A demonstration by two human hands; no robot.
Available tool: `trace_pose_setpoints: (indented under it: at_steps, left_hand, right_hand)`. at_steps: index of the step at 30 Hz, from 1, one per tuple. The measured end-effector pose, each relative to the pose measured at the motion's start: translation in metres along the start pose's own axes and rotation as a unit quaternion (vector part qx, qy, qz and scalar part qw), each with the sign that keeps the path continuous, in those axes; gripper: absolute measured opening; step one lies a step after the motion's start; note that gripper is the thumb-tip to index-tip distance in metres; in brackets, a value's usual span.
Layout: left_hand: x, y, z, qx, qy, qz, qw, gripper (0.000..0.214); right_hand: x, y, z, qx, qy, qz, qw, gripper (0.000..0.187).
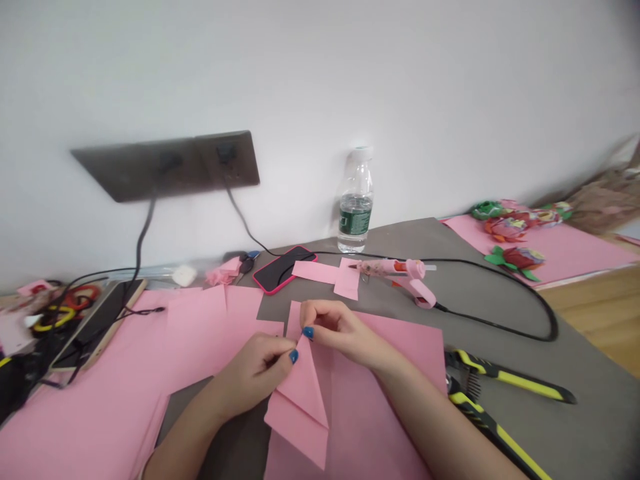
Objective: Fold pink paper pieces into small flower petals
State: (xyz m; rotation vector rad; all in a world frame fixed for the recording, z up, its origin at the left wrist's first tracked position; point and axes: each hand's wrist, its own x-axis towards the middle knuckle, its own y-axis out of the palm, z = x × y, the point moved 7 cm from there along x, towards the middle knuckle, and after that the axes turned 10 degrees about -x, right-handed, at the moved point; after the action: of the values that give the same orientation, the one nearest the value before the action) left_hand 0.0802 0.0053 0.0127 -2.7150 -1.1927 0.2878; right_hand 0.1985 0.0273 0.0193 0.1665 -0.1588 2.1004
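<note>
Both hands pinch the upper end of a folded piece of pink paper (303,400), whose lower part hangs toward me as a pointed flap over a flat strip. My left hand (257,370) grips its left edge between thumb and curled fingers. At the tip, my right hand (333,327) has its thumb pressed against the forefinger, closed on the same paper. Beneath them lies a larger pink sheet (380,387). The exact fold at the fingertips is partly covered by the fingers.
A pink glue gun (400,270) with a looping cord lies behind my right hand, near a water bottle (355,207) and a phone (285,268). Yellow-and-black pruning shears (495,400) lie right. Pink sheets (90,387) and another phone (97,327) are left. Paper flowers (520,260) sit far right.
</note>
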Motion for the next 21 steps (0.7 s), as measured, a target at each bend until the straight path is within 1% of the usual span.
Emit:
trace_pose_setpoints:
  at_steps: [2, 6, 8, 10, 14, 17, 21]
  left_hand:
    - [0.0009, 0.0001, 0.0015, 0.005, -0.005, 0.000, 1.000, 0.035]
    - [0.0021, -0.0015, 0.0017, 0.002, 0.000, -0.004, 1.000, 0.035]
    - [0.0018, -0.0025, 0.0011, -0.007, 0.001, -0.008, 1.000, 0.035]
    - [0.0011, -0.0034, 0.0007, -0.022, 0.000, -0.012, 1.000, 0.036]
    - [0.0002, -0.0038, 0.0006, -0.045, -0.005, -0.014, 0.999, 0.038]
    - [0.0001, -0.0030, 0.0007, -0.047, -0.006, -0.009, 0.999, 0.037]
    - [0.0011, -0.0019, 0.0001, -0.034, -0.004, -0.004, 0.999, 0.037]
  right_hand:
    - [0.0001, 0.0003, -0.0004, -0.012, 0.003, -0.009, 1.000, 0.028]
    - [0.0010, -0.0041, -0.0024, -0.036, 0.014, -0.045, 0.998, 0.038]
    - [0.0015, -0.0054, -0.0027, -0.033, 0.018, -0.046, 0.998, 0.041]
    - [0.0017, -0.0049, -0.0023, -0.020, 0.019, -0.032, 0.999, 0.037]
    - [0.0014, -0.0026, -0.0022, 0.011, 0.017, -0.006, 1.000, 0.023]
    - [0.0011, -0.0016, -0.0038, 0.027, 0.013, 0.001, 1.000, 0.022]
    - [0.0000, -0.0015, -0.0038, 0.017, 0.004, -0.002, 1.000, 0.021]
